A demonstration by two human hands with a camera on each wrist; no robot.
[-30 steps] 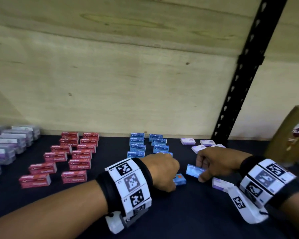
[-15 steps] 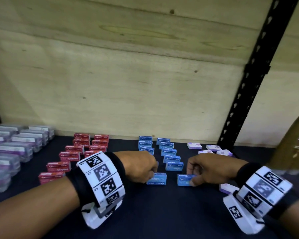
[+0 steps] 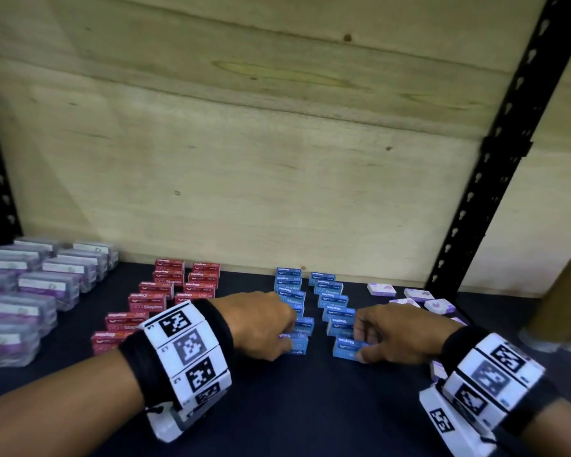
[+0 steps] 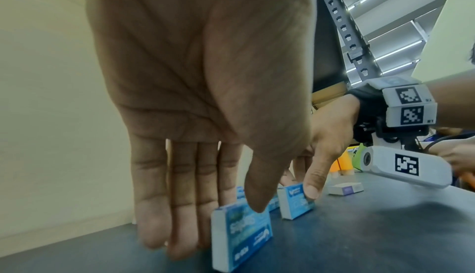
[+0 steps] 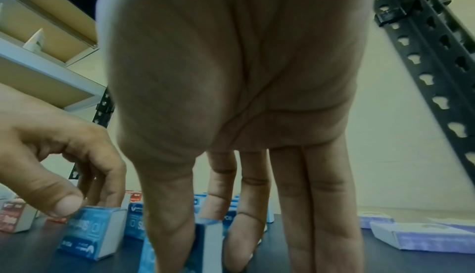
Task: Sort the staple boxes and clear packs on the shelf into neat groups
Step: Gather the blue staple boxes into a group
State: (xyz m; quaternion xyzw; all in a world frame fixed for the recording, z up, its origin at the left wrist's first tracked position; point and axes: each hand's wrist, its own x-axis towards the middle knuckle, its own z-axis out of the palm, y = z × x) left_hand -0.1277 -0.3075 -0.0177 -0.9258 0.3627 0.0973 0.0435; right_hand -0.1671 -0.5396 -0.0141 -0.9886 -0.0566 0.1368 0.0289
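Note:
Two rows of blue staple boxes (image 3: pixel 331 300) run from the back wall toward me on the dark shelf (image 3: pixel 310 407). My left hand (image 3: pixel 279 338) pinches the front blue box of the left row (image 3: pixel 299 345) between thumb and fingers; the left wrist view shows this box (image 4: pixel 239 234) standing on the shelf. My right hand (image 3: pixel 363 346) pinches the front blue box of the right row (image 3: pixel 345 347), which also stands on the shelf, thumb in front and fingers behind (image 5: pixel 203 243). Red staple boxes (image 3: pixel 165 298) lie in two rows to the left. Clear packs (image 3: pixel 30 291) fill the far left.
Small lilac-and-white boxes (image 3: pixel 419 296) lie loose at the back right, and one (image 3: pixel 437 371) sits under my right wrist. A black slotted upright (image 3: pixel 495 179) rises at the right, with a brown object (image 3: pixel 567 308) beyond it. A plywood wall (image 3: pixel 244 159) closes the back.
Both hands have carried their blue boxes away from me and set them upright at the front ends of the two blue rows. The left hand moved left of the right.

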